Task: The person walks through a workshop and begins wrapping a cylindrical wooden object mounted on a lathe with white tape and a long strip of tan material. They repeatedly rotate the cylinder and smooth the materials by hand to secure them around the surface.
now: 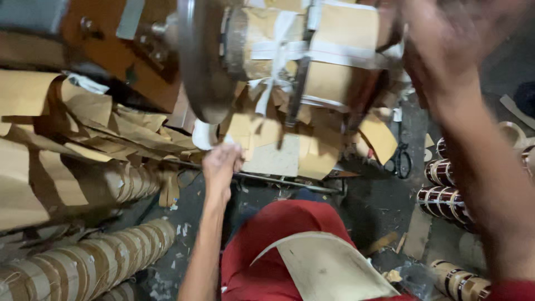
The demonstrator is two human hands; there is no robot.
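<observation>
Two hands are working at a paper-wrapped coil [312, 50]: left hand [222, 164] is gripping a white tape strip [205, 134] below it; right hand [440, 39], blurred, grip indiscernible, is reaching beside it.

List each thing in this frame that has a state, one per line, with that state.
left hand: closed, gripping a white tape strip.
right hand: raised at the wrapped roll, blurred; grip unclear.
wrapped roll: mounted on the machine, covered in brown paper, white tape hanging loose.
metal disc: upright at the roll's end.
scissors: lying on the floor, blades closed.
paper tubes: lying on their sides.
</observation>
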